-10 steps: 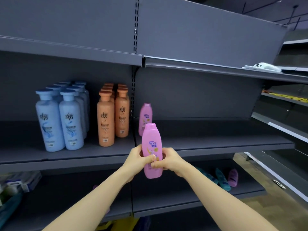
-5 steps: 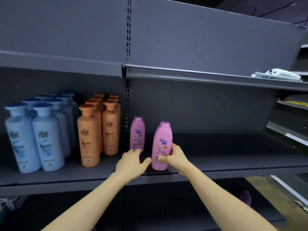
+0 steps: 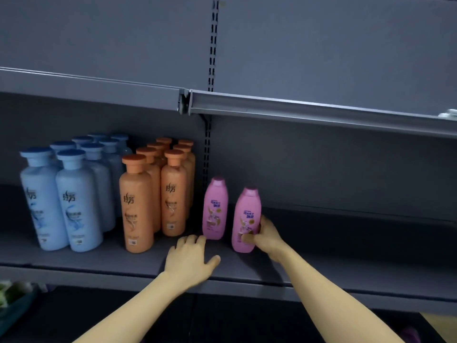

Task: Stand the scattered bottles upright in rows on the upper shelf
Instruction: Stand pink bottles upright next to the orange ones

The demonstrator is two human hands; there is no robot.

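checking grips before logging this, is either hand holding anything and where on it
The right hand grips the right pink bottle round its lower body, thumb across the front. The left hand is open and holds nothing.

The pink bottle (image 3: 246, 220) has gone from mid-air onto the shelf (image 3: 346, 248); the left hand (image 3: 190, 261) has released it.

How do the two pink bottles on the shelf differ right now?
The right pink bottle is gripped low down by the right hand; the left pink bottle stands ungripped. The left pink bottle sits farther back, beside the orange bottles; the right pink bottle is nearer the shelf front. Both are upright, pink, labels facing out.
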